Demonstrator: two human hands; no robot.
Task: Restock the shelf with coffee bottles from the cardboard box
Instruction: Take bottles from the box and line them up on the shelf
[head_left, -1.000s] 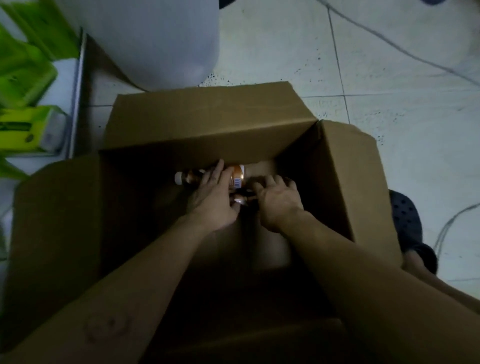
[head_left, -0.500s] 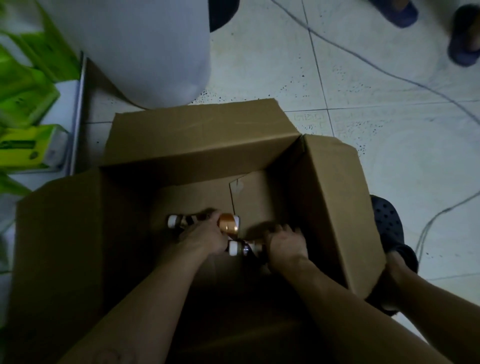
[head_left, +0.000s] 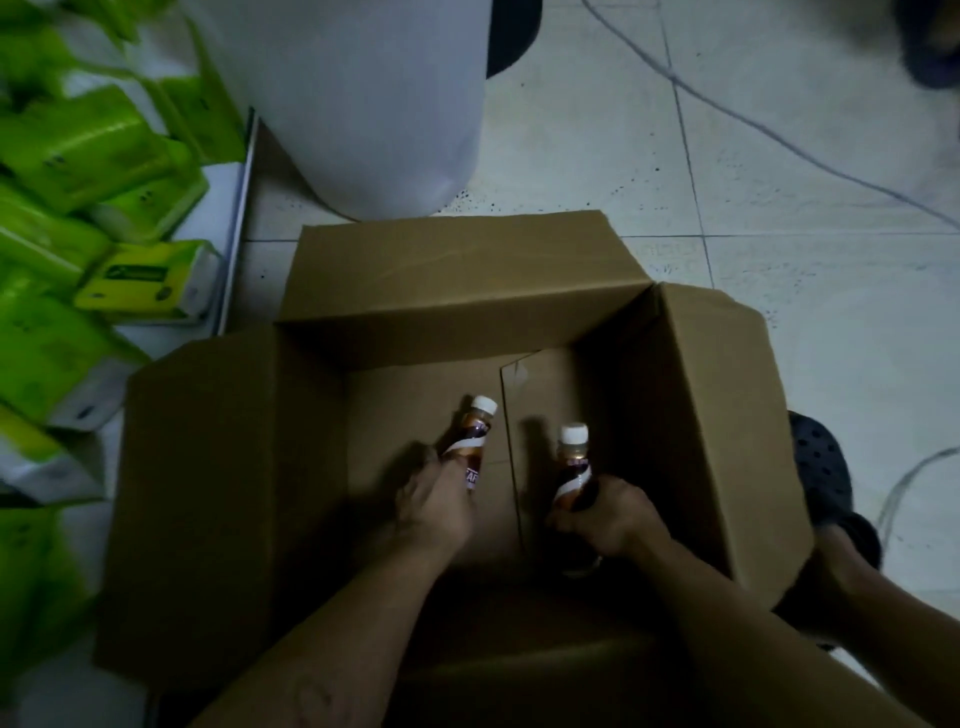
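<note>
One coffee bottle (head_left: 474, 439) is gripped round its lower body by the left hand (head_left: 434, 506), a second bottle (head_left: 571, 465) likewise by the right hand (head_left: 605, 514). Both are held inside the cardboard box (head_left: 457, 291) with caps left clear, presumably for lifting out together. Green packs (head_left: 145, 283) are noted leftward.

Counts. Coffee bottles, two: left bottle (head_left: 475, 436), right bottle (head_left: 571, 467). Hands, two, each gripping one bottle: left hand (head_left: 436, 506), right hand (head_left: 608, 514). Cardboard box (head_left: 457, 270), one. White cylinder (head_left: 353, 104) at 12 o'clock, one. Dark perforated shoe (head_left: 821, 467) at 4 o'clock, one. Green packs (head_left: 78, 140) at 9 o'clock: many, number indistinct.
</note>
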